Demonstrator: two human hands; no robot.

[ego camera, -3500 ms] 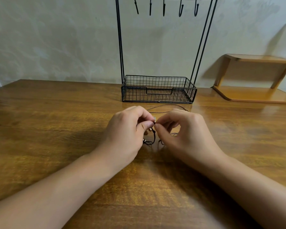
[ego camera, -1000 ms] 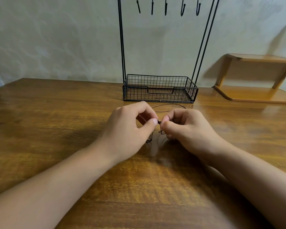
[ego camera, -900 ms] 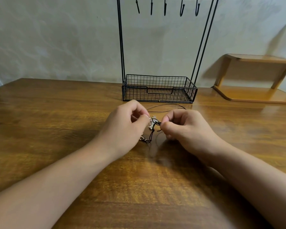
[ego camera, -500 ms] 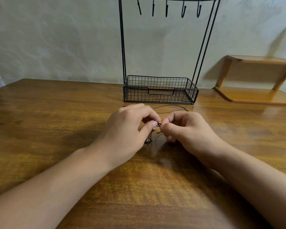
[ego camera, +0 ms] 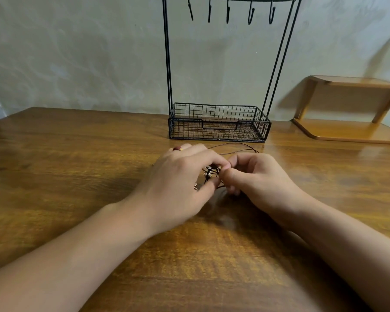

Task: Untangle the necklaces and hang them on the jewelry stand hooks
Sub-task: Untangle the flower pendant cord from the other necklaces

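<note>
A small tangle of black-cord necklaces (ego camera: 211,172) with little metal charms sits between my two hands at the middle of the wooden table (ego camera: 77,167). My left hand (ego camera: 178,183) pinches the tangle from the left with thumb and fingers. My right hand (ego camera: 257,176) pinches it from the right, fingers curled. A thin cord loop (ego camera: 234,146) trails on the table behind my hands. The black wire jewelry stand (ego camera: 218,124) stands behind, its basket base on the table and several bare hooks (ego camera: 250,13) on the top bar.
A low wooden shelf (ego camera: 351,109) stands at the back right against the wall. The pale wall runs close behind the stand. Bare tabletop spreads to the left and in front of my arms.
My left thumb has drawn back a little, so the charms and cord show between my fingers again. Both hands stay at the same spot, working the tangle.
</note>
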